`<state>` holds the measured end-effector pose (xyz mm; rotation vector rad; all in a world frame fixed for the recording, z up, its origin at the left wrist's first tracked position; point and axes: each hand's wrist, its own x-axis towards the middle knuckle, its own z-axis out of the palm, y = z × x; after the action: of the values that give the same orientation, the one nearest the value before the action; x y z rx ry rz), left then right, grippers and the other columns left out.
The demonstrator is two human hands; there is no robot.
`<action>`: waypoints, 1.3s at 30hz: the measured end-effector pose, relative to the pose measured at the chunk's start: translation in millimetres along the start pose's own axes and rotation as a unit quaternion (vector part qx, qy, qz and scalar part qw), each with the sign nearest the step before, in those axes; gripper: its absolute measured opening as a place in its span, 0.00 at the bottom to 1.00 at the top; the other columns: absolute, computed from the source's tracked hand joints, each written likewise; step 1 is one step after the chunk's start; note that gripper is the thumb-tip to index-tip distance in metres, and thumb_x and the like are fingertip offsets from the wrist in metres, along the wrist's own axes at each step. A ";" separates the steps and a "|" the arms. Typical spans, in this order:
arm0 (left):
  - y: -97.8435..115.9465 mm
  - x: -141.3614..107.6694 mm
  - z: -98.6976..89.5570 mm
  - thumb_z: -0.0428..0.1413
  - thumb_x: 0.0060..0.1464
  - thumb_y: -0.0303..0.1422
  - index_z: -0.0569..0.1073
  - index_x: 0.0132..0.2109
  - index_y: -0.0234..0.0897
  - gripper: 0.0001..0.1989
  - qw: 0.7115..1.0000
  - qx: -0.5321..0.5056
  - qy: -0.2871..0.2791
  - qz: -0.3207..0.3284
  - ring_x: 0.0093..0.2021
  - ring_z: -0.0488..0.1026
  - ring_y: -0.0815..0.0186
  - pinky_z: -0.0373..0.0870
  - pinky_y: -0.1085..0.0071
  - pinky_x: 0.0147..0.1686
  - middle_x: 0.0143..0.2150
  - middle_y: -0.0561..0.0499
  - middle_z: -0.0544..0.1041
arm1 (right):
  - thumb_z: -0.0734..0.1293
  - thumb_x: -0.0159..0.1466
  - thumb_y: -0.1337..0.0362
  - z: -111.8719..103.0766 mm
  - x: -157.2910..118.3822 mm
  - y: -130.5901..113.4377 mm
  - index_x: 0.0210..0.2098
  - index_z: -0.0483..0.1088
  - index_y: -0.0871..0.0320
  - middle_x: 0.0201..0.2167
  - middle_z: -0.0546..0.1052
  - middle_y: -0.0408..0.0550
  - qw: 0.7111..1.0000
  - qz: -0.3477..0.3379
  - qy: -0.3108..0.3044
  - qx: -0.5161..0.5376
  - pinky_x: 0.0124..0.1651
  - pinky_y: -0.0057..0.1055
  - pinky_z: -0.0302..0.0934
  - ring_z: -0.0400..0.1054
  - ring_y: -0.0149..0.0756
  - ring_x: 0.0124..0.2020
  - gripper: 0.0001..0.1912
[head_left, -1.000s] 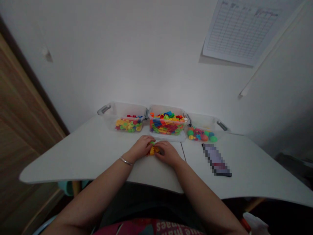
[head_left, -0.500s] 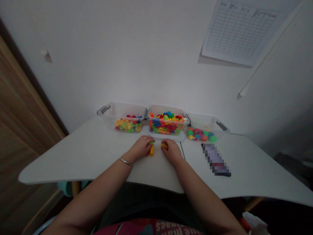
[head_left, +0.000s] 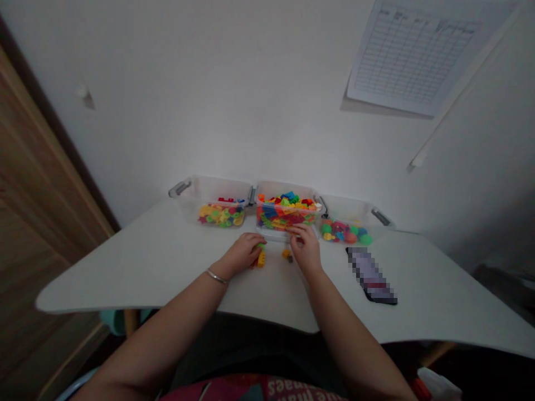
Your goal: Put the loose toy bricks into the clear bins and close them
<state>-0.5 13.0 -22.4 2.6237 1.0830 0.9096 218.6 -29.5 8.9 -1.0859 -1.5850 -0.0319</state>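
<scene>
My left hand point(head_left: 244, 250) is closed around a small group of toy building blocks point(head_left: 261, 259), yellow, green and red, resting on the white table point(head_left: 167, 273). The palm and fingers hide part of them. Off the table to the right, my right hand point(head_left: 306, 248) is raised with its fingers apart and nothing visible in them. Just left of its wrist lies a small yellow block point(head_left: 286, 254) with a dark part beside it. Beyond the hands stands a clear bin point(head_left: 289, 208) full of mixed coloured blocks, with a pale lid point(head_left: 273, 236) at its front.
A clear bin point(head_left: 221, 189) with yellow and green pieces stands on the left. Another bin point(head_left: 349, 207) on the right holds round coloured pieces. A blurred-out phone-like object point(head_left: 371, 275) lies at the right. The wall rises behind the bins, with a printed sheet point(head_left: 418, 58) on it.
My right hand has let go of the yellow block, leaving it on the table, and has moved up and right toward the middle bin. My left hand keeps its place on the blocks.
</scene>
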 end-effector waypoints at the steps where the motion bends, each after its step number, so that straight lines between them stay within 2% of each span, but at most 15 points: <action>1: 0.2 0.0 -0.1 0.52 0.59 0.28 0.76 0.49 0.37 0.13 1.000 -0.001 0.000 -0.001 0.54 0.70 0.59 0.66 0.58 0.58 0.51 0.45 0.78 | 0.61 0.62 0.69 -4.3 6.4 -1.9 0.38 0.76 0.55 0.42 0.75 0.52 0.999 -0.015 0.025 -0.015 0.43 0.36 0.71 0.70 0.38 0.46 0.12; 4: 0.5 0.0 -0.3 0.52 0.59 0.28 0.76 0.50 0.36 0.14 1.000 -0.002 -0.003 -0.005 0.54 0.70 0.58 0.66 0.57 0.58 0.51 0.45 0.78 | 0.60 0.64 0.68 -16.1 27.4 -4.5 0.43 0.76 0.55 0.45 0.76 0.53 0.994 -0.045 0.070 -0.068 0.56 0.42 0.66 0.69 0.39 0.50 0.14; 8: 0.5 0.1 -0.2 0.52 0.59 0.28 0.77 0.49 0.36 0.14 1.000 -0.001 -0.004 -0.011 0.54 0.70 0.58 0.66 0.57 0.59 0.52 0.44 0.77 | 0.57 0.64 0.69 -20.6 52.2 3.3 0.50 0.74 0.58 0.54 0.72 0.56 0.988 -0.040 0.074 -0.127 0.61 0.43 0.61 0.65 0.40 0.57 0.19; 11: 0.4 -0.1 -0.5 0.52 0.59 0.29 0.77 0.49 0.37 0.14 1.000 -0.006 0.001 -0.009 0.55 0.70 0.58 0.66 0.57 0.59 0.52 0.44 0.77 | 0.59 0.63 0.68 -17.1 62.9 12.5 0.54 0.71 0.62 0.60 0.68 0.59 0.985 -0.016 0.025 -0.169 0.65 0.46 0.56 0.60 0.44 0.62 0.22; 15: 0.5 -0.6 -1.2 0.52 0.59 0.29 0.76 0.49 0.37 0.13 1.000 -0.009 0.003 -0.009 0.55 0.70 0.59 0.66 0.57 0.59 0.52 0.45 0.77 | 0.62 0.61 0.68 -12.6 64.6 18.0 0.59 0.66 0.64 0.63 0.64 0.62 0.971 -0.007 -0.064 -0.232 0.68 0.54 0.47 0.55 0.51 0.65 0.26; 20: -0.4 -0.7 0.0 0.52 0.59 0.29 0.76 0.49 0.38 0.13 1.000 -0.008 0.005 0.000 0.54 0.70 0.59 0.66 0.57 0.59 0.52 0.45 0.77 | 0.65 0.58 0.68 -12.1 58.6 18.0 0.63 0.58 0.66 0.66 0.60 0.64 0.957 -0.019 -0.100 -0.273 0.69 0.57 0.40 0.50 0.52 0.68 0.34; 24: -1.3 -0.4 0.9 0.52 0.59 0.28 0.76 0.50 0.37 0.13 1.000 -0.001 0.000 -0.007 0.55 0.69 0.58 0.66 0.56 0.59 0.52 0.45 0.76 | 0.64 0.58 0.69 -14.5 58.0 19.4 0.66 0.53 0.65 0.69 0.54 0.64 0.954 -0.022 -0.105 -0.278 0.69 0.56 0.41 0.47 0.53 0.69 0.37; 27: -1.0 -0.1 0.4 0.52 0.59 0.28 0.76 0.50 0.37 0.14 1.000 0.000 -0.004 -0.008 0.56 0.69 0.58 0.66 0.56 0.59 0.53 0.44 0.76 | 0.62 0.59 0.69 -15.5 54.0 17.2 0.66 0.52 0.64 0.70 0.50 0.61 0.963 -0.031 -0.089 -0.251 0.69 0.55 0.44 0.43 0.51 0.71 0.36; 29: -0.6 -0.1 0.3 0.52 0.59 0.28 0.76 0.50 0.36 0.14 1.000 -0.001 0.000 -0.007 0.56 0.69 0.58 0.66 0.56 0.60 0.55 0.43 0.74 | 0.61 0.60 0.69 -14.2 44.6 12.6 0.65 0.55 0.62 0.69 0.53 0.60 0.974 -0.046 -0.062 -0.213 0.68 0.54 0.46 0.45 0.49 0.70 0.33; 32: -0.6 -0.2 1.2 0.52 0.59 0.28 0.77 0.49 0.37 0.14 1.000 -0.002 0.015 -0.010 0.57 0.68 0.58 0.66 0.57 0.60 0.55 0.42 0.73 | 0.59 0.62 0.69 -9.1 19.8 2.6 0.60 0.62 0.59 0.61 0.65 0.58 0.986 -0.046 -0.026 -0.157 0.65 0.50 0.53 0.56 0.45 0.64 0.25; 34: -0.9 -0.3 1.9 0.52 0.59 0.28 0.77 0.49 0.37 0.14 1.000 -0.003 0.016 -0.011 0.57 0.69 0.58 0.65 0.57 0.60 0.55 0.42 0.73 | 0.59 0.63 0.68 -5.2 1.2 -3.8 0.56 0.65 0.58 0.53 0.71 0.57 0.990 -0.030 -0.058 -0.126 0.62 0.47 0.58 0.63 0.44 0.58 0.22; 37: -1.2 -0.3 2.1 0.53 0.58 0.28 0.77 0.49 0.37 0.14 1.000 -0.007 0.010 -0.014 0.57 0.68 0.57 0.65 0.56 0.61 0.55 0.42 0.73 | 0.62 0.61 0.68 -2.4 -18.6 -9.3 0.53 0.67 0.58 0.51 0.72 0.57 0.980 -0.023 -0.161 -0.114 0.60 0.45 0.61 0.65 0.45 0.55 0.20; 39: -1.2 -0.3 1.8 0.53 0.58 0.28 0.76 0.49 0.37 0.14 1.000 -0.009 0.010 -0.018 0.57 0.68 0.57 0.65 0.56 0.61 0.55 0.42 0.73 | 0.64 0.60 0.68 -3.3 -24.3 -9.5 0.52 0.68 0.59 0.50 0.72 0.56 0.971 -0.011 -0.207 -0.116 0.60 0.44 0.61 0.65 0.45 0.55 0.20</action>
<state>-0.2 13.8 -24.3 2.5774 1.1171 0.9354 212.9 -51.6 -4.2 -1.3172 -2.0057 -0.0044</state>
